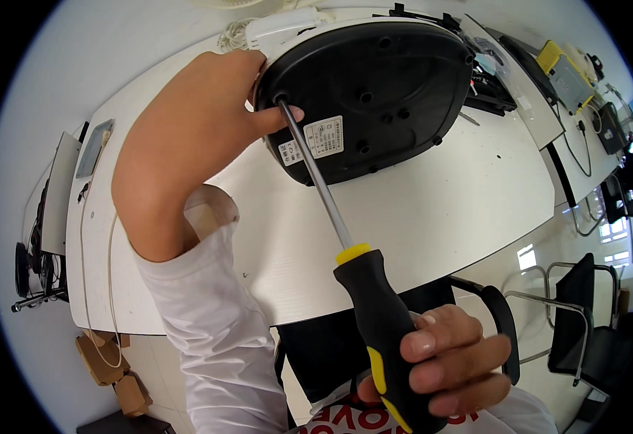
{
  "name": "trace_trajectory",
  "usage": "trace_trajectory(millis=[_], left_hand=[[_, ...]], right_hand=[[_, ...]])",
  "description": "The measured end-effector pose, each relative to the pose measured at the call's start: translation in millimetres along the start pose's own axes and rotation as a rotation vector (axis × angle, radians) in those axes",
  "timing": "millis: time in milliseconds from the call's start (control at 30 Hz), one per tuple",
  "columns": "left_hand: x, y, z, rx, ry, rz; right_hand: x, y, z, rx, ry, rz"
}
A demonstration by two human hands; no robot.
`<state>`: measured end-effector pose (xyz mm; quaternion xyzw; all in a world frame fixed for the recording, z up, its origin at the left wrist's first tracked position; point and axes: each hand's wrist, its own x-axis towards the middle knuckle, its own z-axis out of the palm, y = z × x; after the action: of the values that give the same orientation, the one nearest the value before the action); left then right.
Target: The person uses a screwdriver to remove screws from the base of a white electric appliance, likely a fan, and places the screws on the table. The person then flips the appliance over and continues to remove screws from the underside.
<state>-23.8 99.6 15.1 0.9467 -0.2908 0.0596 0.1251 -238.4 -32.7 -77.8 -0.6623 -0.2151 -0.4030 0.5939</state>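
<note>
A black oval base of an appliance with a white body stands tipped on the table, its underside facing me. Round screw recesses and a white label show on it. My left hand grips the appliance by its left edge, thumb resting on the black underside. In my right hand is a long screwdriver with a black and yellow handle, fingers wrapped round the grip. Its shaft runs up and left, and the tip sits in the recess near the left thumb. Whatever lies inside that recess is hidden.
The white table carries a coiled cable at the back and a grey tray at the left. Black parts and a thin metal tool lie right of the appliance. Chairs stand at the right; cardboard boxes sit on the floor.
</note>
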Motion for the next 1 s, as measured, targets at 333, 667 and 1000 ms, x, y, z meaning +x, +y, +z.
trace_trajectory(millis=[333,667,1000], left_hand=[[0,3,-1,-0.012,-0.010,-0.019],[-1,-1,1,-0.012,0.024,-0.010],[0,-1,1,-0.018,0.012,-0.002]], right_hand=[[3,5,6,-0.060,0.037,-0.082],[6,1,1,-0.153,-0.073,-0.069],[-1,-4,-4,-0.198,-0.088,0.012]])
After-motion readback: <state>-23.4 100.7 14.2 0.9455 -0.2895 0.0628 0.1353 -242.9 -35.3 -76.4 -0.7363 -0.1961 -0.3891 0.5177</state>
